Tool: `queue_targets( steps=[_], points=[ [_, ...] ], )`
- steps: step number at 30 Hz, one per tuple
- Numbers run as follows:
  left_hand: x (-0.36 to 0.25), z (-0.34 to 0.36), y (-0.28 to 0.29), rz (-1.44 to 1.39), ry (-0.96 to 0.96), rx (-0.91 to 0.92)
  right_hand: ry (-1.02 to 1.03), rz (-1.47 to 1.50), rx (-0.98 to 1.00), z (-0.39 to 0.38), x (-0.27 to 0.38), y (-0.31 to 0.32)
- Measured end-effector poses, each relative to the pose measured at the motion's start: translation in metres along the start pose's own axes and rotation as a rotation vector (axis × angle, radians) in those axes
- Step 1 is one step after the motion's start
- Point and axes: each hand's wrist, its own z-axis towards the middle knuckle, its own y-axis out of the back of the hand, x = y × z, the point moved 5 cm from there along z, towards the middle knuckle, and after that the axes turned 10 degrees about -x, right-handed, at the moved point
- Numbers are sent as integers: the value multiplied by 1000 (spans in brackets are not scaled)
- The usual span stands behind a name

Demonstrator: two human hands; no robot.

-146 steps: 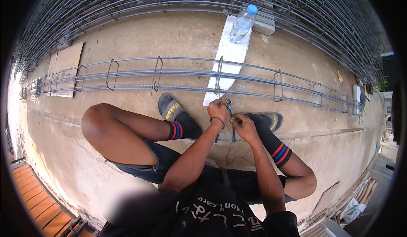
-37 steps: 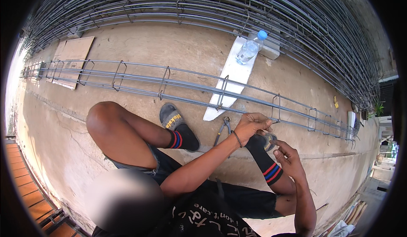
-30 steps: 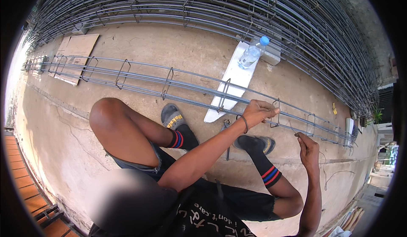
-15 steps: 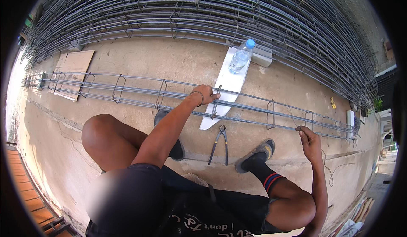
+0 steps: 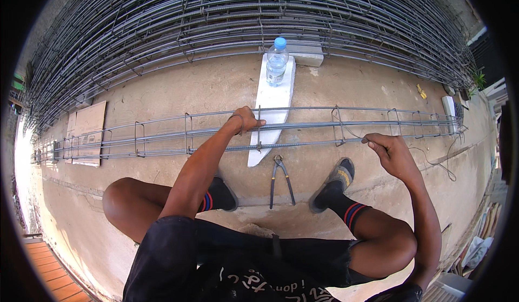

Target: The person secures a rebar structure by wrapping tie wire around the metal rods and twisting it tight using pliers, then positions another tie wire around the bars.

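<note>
A long, narrow rebar cage (image 5: 303, 125) with square stirrups lies across in front of me. My left hand (image 5: 246, 120) is closed round its bars, beside a stirrup (image 5: 259, 129) above a white board. To the right, my right hand (image 5: 390, 152) is in a pinch at the near bar. A thin tie wire (image 5: 354, 133) runs from its fingertips toward another stirrup (image 5: 338, 126); the wire's end is hidden in the fingers. On the ground between my feet lie end-cutting pincers (image 5: 278, 160) with dark and yellow handles, their legs spread.
A clear water bottle (image 5: 277, 67) with a blue cap stands on the white board (image 5: 275, 95). Behind it a big stack of rebar cages (image 5: 216, 24) fills the far side, by a pale block (image 5: 308, 58). Cardboard (image 5: 89, 129) lies left; loose wire (image 5: 440, 165) curls at right.
The view has swung, so the cage now lies more level. My left hand keeps its grip by the stirrup. My right hand has moved slightly left along the near bar, still pinching.
</note>
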Motion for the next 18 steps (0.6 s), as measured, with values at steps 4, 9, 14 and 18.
queue_targets(
  steps=[4,9,14,18],
  points=[
    [14,7,-5,-122,36,-31,45,-73,60,3,5,11],
    [10,11,-10,-95,40,-9,-10,-73,85,3,-5,-7],
    [9,9,-9,-84,34,-12,-29,-22,90,6,-17,-25],
    [9,12,-8,-37,29,-8,-148,55,16,21,-26,-15]
  ],
)
